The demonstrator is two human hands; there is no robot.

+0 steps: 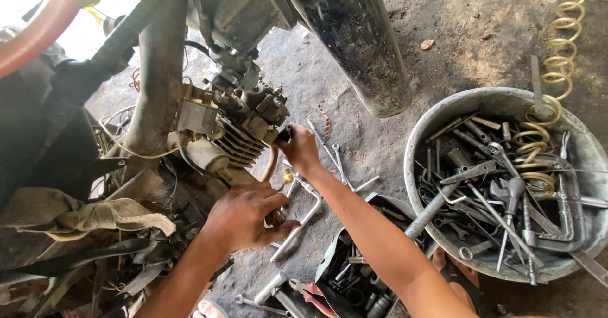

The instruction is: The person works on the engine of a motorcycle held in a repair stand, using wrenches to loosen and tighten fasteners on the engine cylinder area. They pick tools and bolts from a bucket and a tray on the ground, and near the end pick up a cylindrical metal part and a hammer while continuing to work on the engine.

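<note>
Under the bike frame, my right hand (pixel 297 150) grips a dark tool handle (pixel 284 133) pressed against the finned engine (pixel 237 142), fingers wrapped tight around it. My left hand (pixel 244 217) rests lower on the engine's side, fingers curled, thumb touching an L-shaped wrench (pixel 303 220); what it grips I cannot tell. One round metal basin (pixel 443 112) of wrenches sits to the right, with one small socket box (pixel 332 264) beside it.

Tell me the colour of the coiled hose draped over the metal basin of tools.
The coiled hose is yellow, hanging into the grey metal basin; the head view shows it.
</note>
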